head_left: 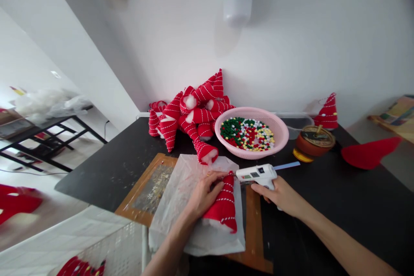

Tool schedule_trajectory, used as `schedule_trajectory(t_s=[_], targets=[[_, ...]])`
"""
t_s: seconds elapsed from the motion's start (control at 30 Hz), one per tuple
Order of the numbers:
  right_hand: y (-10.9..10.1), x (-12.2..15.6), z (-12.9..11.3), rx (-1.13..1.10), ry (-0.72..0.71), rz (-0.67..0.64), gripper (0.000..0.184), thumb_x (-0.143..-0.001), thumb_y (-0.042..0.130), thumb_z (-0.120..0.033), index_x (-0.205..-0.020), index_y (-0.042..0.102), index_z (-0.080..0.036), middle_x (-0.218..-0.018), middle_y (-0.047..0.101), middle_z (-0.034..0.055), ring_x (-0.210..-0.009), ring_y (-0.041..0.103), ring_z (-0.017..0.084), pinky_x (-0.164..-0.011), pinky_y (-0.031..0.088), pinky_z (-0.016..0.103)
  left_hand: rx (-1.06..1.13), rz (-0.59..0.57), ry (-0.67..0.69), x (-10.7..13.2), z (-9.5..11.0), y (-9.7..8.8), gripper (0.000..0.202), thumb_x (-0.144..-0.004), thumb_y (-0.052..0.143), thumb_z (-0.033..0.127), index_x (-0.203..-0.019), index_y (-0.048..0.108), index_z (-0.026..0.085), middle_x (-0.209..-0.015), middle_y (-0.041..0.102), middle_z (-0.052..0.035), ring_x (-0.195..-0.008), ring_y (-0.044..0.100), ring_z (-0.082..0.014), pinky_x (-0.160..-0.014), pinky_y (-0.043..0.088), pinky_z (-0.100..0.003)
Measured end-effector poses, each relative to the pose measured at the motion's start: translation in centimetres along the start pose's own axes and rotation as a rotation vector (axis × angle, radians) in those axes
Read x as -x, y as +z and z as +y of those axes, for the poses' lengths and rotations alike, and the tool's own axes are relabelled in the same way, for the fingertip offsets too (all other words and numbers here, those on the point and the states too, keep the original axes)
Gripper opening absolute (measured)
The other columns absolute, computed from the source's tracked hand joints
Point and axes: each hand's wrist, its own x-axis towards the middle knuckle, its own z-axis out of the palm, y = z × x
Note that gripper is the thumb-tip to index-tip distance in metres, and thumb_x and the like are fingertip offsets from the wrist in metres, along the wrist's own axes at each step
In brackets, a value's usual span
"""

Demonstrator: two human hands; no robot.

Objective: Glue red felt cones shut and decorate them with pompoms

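A red stuffed felt cone [223, 207] wound with red-and-white cord lies on a white plastic sheet [176, 198], white stuffing at its wide end. Over its left side, my left hand [208, 192] grips it near the tip. In my right hand [280, 194] is a white glue gun [257, 174], fingers wrapped round its handle, with a bluish glue stick [287, 165] poking out of the back. The gun's nozzle is at the cone's tip; whether it touches cannot be made out.
Behind stand a heap of similar red cones [203, 114] and a pink basket [282, 131] of coloured pompoms [247, 134]. Right of it are a round brown-lidded pot [315, 140], a decorated cone [327, 112] and red felt [370, 154]. A wooden-framed board [129, 205] lies beneath the sheet.
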Motion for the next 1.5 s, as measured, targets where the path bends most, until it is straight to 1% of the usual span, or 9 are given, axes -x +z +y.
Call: schedule_trajectory(t_s=[0.27, 0.5, 0.67, 0.77, 0.93, 1.07, 1.2, 1.37, 1.5], targets=[[0.0, -0.2, 1.0, -0.001, 0.022, 0.004, 0.035, -0.090, 0.065, -0.053, -0.087, 0.068, -0.018, -0.057, 0.056, -0.0028, -0.054, 0.052, 0.016, -0.052, 0.041, 0.027, -0.034, -0.050, -0.018, -0.1, 0.5, -0.2, 0.029, -0.098, 0.053, 0.026, -0.120, 0.071, 0.026, -0.126, 0.072, -0.0058, -0.119, 0.064, -0.0240, -0.108, 0.048, -0.041], [-0.7, 0.0, 0.1, -0.037, 0.019, 0.014, 0.037, -0.088, 0.067, -0.054, -0.097, 0.073, -0.018, -0.058, 0.057, -0.0031, -0.053, 0.052, 0.015, -0.051, 0.042, 0.026, -0.063, -0.039, 0.013, -0.2, -0.1, -0.1, 0.027, -0.098, 0.053, 0.025, -0.117, 0.073, 0.025, -0.122, 0.072, -0.0064, -0.117, 0.065, -0.0237, -0.107, 0.048, -0.040], [-1.7, 0.3, -1.9, -0.150, -0.004, 0.115, 0.045, -0.084, 0.067, -0.060, -0.064, 0.065, -0.020, -0.059, 0.061, 0.0021, -0.058, 0.055, 0.018, -0.058, 0.046, 0.030, -0.061, -0.042, 0.036, -0.2, 0.0, -0.1, 0.027, -0.099, 0.052, 0.026, -0.114, 0.074, 0.025, -0.124, 0.069, -0.0076, -0.117, 0.063, -0.0238, -0.108, 0.047, -0.041], [-2.2, 0.5, -2.3, -0.246, -0.011, 0.149, 0.050, -0.086, 0.065, -0.062, -0.059, 0.062, -0.020, -0.059, 0.063, 0.0046, -0.061, 0.057, 0.019, -0.063, 0.047, 0.032, -0.009, 0.007, -0.014, 0.0, -0.1, 0.1, 0.025, -0.096, 0.057, 0.026, -0.115, 0.072, 0.025, -0.120, 0.070, -0.0071, -0.114, 0.064, -0.0236, -0.107, 0.048, -0.042], [-2.3, 0.5, -1.7, -0.406, -0.016, 0.123, 0.044, -0.085, 0.069, -0.059, -0.067, 0.064, -0.019, -0.061, 0.064, 0.0037, -0.062, 0.057, 0.019, -0.063, 0.047, 0.031, 0.097, 0.174, -0.116, 0.5, -0.2, -0.4, 0.038, -0.096, 0.058, 0.034, -0.131, 0.057, 0.022, -0.113, 0.069, -0.0087, -0.098, 0.067, -0.0211, -0.087, 0.056, -0.036], [-2.1, 0.4, -1.6, -0.436, -0.002, 0.112, 0.045, -0.082, 0.072, -0.060, -0.069, 0.065, -0.018, -0.063, 0.065, 0.0039, -0.062, 0.057, 0.019, -0.063, 0.048, 0.031, 0.142, 0.318, -0.103, 2.5, 1.3, -2.1, 0.029, -0.099, 0.053, 0.040, -0.120, 0.063, 0.023, -0.125, 0.065, -0.0091, -0.109, 0.064, -0.0224, -0.093, 0.052, -0.034], [-2.0, 0.4, -1.5, -0.443, 0.008, 0.107, 0.045, -0.083, 0.072, -0.060, -0.069, 0.066, -0.018, -0.062, 0.064, 0.0035, -0.063, 0.057, 0.019, -0.063, 0.046, 0.030, 0.014, 0.294, 0.012, 6.5, 2.9, -3.2, 0.022, -0.097, 0.057, 0.038, -0.111, 0.067, 0.023, -0.124, 0.065, -0.0106, -0.115, 0.061, -0.0264, -0.096, 0.051, -0.038], [-1.7, 0.3, -1.2, -0.426, -0.014, 0.080, 0.044, -0.086, 0.069, -0.058, -0.068, 0.066, -0.017, -0.063, 0.064, 0.0036, -0.063, 0.056, 0.018, -0.063, 0.047, 0.030, -0.319, 0.281, -0.068, 10.5, 2.4, -1.3, 0.046, -0.082, 0.076, 0.041, -0.125, 0.063, 0.027, -0.131, 0.062, -0.0112, -0.122, 0.056, -0.0349, -0.102, 0.050, -0.053], [-1.5, 0.2, -1.2, -0.389, -0.010, 0.081, 0.045, -0.085, 0.070, -0.060, -0.069, 0.066, -0.017, -0.062, 0.064, 0.0033, -0.063, 0.057, 0.019, -0.063, 0.047, 0.031, -0.473, 0.320, -0.143, 10.6, 1.6, 0.7, 0.029, -0.081, 0.072, 0.027, -0.110, 0.071, 0.030, -0.128, 0.064, -0.0080, -0.122, 0.055, -0.0351, -0.101, 0.050, -0.056]])
